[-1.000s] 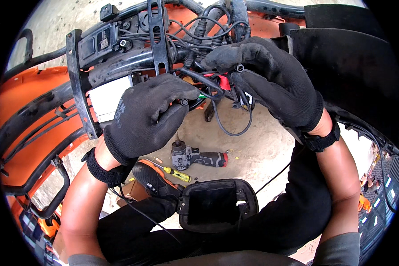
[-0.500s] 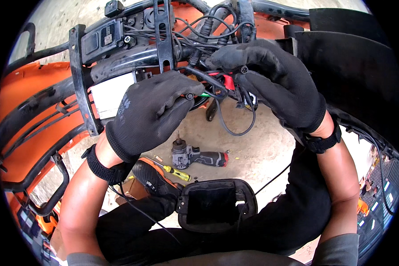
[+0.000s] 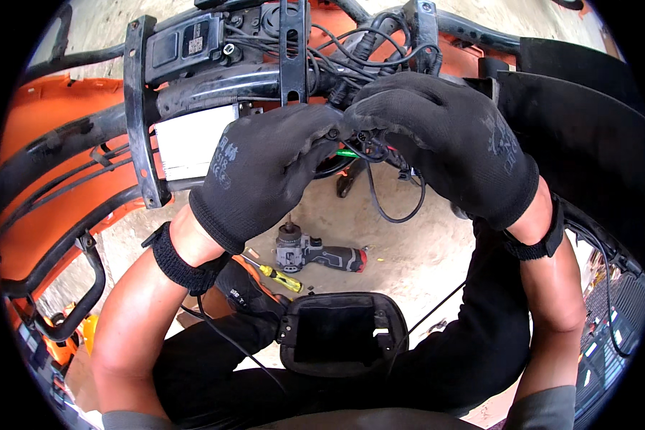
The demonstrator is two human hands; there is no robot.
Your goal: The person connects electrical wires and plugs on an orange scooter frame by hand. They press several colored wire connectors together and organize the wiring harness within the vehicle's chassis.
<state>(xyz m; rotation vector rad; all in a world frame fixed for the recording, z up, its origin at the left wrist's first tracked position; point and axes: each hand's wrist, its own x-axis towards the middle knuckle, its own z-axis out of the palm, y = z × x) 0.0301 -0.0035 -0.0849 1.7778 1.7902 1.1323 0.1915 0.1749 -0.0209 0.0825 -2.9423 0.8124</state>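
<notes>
Both my hands wear black knit gloves and are raised over the vehicle's frame, close together. My left hand [image 3: 261, 175] pinches a small round black cable connector [image 3: 332, 134] between thumb and fingers. Right beside it, my right hand [image 3: 455, 143] grips another round black cable connector [image 3: 364, 136], its pinned face showing. The two connector ends sit near each other, apart. A black cable [image 3: 375, 201] loops down below the right hand. Bits of green and red wiring show between the hands; much of the wiring behind them is hidden.
A black tubular frame [image 3: 215, 93] with orange panels [image 3: 64, 115] spans the far side, carrying a black control box [image 3: 186, 46] and a white box [image 3: 193, 140]. On the floor lie a cordless drill [image 3: 322, 254] and a yellow-handled screwdriver [image 3: 283, 278]. A black framed tray [image 3: 287, 344] sits between my legs.
My hands have come together, bringing the two connectors from well apart to close beside each other. The head view has shifted slightly, so the frame appears further right and lower.
</notes>
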